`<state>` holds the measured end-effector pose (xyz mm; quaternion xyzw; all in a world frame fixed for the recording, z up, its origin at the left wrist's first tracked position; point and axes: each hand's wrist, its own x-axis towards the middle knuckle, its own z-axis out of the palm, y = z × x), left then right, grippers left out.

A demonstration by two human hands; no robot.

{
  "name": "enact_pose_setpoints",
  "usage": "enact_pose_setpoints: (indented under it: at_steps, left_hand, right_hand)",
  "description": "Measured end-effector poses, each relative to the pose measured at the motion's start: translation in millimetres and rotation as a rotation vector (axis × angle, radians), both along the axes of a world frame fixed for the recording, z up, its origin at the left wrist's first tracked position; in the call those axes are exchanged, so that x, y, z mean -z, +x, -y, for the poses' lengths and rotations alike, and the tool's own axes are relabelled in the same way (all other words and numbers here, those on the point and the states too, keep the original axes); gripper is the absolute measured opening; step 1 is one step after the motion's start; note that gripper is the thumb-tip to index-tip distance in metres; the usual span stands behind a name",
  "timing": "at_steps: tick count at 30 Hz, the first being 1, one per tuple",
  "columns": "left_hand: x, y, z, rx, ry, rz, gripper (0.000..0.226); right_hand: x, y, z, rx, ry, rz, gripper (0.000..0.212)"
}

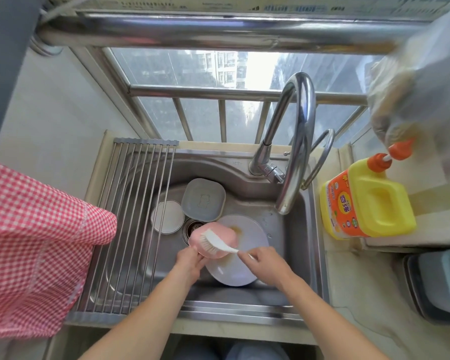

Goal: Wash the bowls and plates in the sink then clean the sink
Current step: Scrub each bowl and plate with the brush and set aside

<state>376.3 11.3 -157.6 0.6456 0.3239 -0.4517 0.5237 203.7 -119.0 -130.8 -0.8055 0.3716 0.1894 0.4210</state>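
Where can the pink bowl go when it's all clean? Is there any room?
The drying rack over the sink's left side is bare along its whole length, so that looks best. The sink floor under the faucet is also free. Around the drain it is crowded: white plate, small round dish, grey square dish.

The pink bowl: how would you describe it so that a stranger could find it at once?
Look into the steel sink under the curved faucet. Near its front, the left hand holds the pink bowl over a stained white plate. It is the only pink dish, and a white brush lies across it.
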Motion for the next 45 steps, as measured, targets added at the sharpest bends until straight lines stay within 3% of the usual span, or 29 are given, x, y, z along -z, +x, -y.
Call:
enact_pose_setpoints:
  at_steps: [3,9,14,19,22,24,28,31,33,35,37,38,42,45]
  left_hand:
    - [-7,-4,5,-0.075,0.002,0.011,0.035]
    - [-13,-2,2,-0.109,-0.007,0.051,0.051]
    - [-9,1,-1,-0.114,-0.015,0.060,0.052]
    - [-12,1,-7,-0.116,-0.028,0.061,0.051]
    - [-12,1,-9,-0.088,-0.030,0.054,0.045]
    - [-10,0,-11,-0.047,-0.040,0.051,0.042]
    - [-9,-5,-16,0.098,-0.103,0.049,0.027]
    - [-2,-10,-22,0.333,-0.126,0.055,0.017]
    - [5,-14,-26,0.533,-0.114,0.053,0.025]
    - [7,-17,-25,0.662,-0.124,0.058,0.048]
    - [9,-18,-21,0.673,-0.122,0.034,0.079]
    - [10,-17,-18,0.649,-0.094,0.017,0.082]
    - [15,-7,-3,0.417,-0.029,0.037,0.047]
    - [11,-4,7,0.380,0.024,0.105,0.033]
  right_hand:
    - [3,-13,-3,-0.032,-0.006,0.043,0.063]
    - [7,-22,-11,0.343,-0.245,-0.065,0.061]
    - [4,-19,-16,0.115,-0.145,0.056,0.066]
    - [4,-20,-12,0.306,-0.222,-0.062,0.060]
    - [5,-18,-15,0.127,-0.147,0.044,0.065]
    - [5,-19,-16,0.090,-0.151,0.034,0.065]
    - [3,-16,-12,0.243,-0.216,-0.142,0.056]
    - [5,-7,-12,0.219,-0.181,-0.170,0.056]
    - [7,-2,-13,0.217,-0.141,-0.153,0.057]
    - [9,1,-13,0.196,-0.119,-0.153,0.058]
    - [11,2,-11,0.156,-0.105,-0.161,0.057]
    - [12,2,-10,0.146,-0.097,-0.163,0.057]
    - [16,-1,-1,0.149,-0.066,-0.159,0.057]
    - [18,-4,6,0.177,-0.045,-0.154,0.059]
